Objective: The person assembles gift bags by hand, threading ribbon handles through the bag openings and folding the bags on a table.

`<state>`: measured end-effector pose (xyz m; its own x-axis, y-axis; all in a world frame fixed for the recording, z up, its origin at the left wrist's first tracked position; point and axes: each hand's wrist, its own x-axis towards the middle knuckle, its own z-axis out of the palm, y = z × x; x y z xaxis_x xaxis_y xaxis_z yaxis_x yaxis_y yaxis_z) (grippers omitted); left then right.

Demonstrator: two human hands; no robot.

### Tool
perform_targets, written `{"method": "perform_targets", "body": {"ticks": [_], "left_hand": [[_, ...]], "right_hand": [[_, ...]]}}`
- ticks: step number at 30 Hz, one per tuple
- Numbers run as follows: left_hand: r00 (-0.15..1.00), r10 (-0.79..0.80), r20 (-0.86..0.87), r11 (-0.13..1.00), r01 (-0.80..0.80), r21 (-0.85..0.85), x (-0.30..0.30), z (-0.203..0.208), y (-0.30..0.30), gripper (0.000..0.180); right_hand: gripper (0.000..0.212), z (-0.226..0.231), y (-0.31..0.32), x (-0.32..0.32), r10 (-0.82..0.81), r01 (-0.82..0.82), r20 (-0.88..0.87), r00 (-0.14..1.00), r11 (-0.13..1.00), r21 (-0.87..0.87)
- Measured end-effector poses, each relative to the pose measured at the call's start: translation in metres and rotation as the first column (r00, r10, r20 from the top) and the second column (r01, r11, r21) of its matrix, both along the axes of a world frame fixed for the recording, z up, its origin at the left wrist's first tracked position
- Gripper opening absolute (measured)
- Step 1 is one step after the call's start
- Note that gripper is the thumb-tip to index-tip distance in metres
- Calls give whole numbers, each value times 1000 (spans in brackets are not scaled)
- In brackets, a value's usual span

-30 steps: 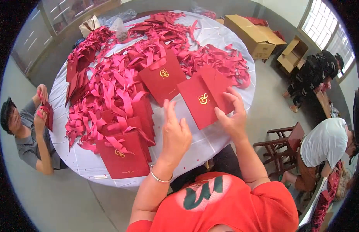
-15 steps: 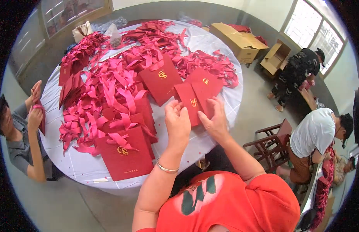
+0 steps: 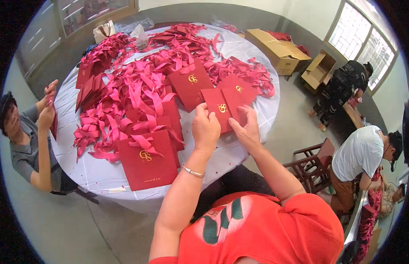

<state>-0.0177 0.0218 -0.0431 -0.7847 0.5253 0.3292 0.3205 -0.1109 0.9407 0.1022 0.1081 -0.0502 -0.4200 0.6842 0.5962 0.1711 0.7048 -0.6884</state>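
And there it was, the flat, dark-red card bag with a gold emblem, lying just beyond and between the bare left hand and the bare right hand, its long axis running away from the body and tipped slightly left at the top! The left was at its left edge, fingers curled, any pinch impossible to tell, while the right, thumb and fingers spread, sat at its lower right, beside the matching red bag partly behind.
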Motion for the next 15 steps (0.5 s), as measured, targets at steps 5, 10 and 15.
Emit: {"method": "perform_targets", "body": {"ticks": [5,10,15], "left_hand": [[978,141,-152,984,-156,-85,4,19,-6,25],[932,170,-319,905,-276,-324,-1,40,-14,27],[966,27,-259,791,-178,-585,-7,52,-19,32]], "right_hand": [[45,1,4,5,62,-57,51,997,993,-104],[41,15,10,11,223,-174,104,969,922,-347],[34,18,59,13,160,-151,226,961,987,-58]]}}
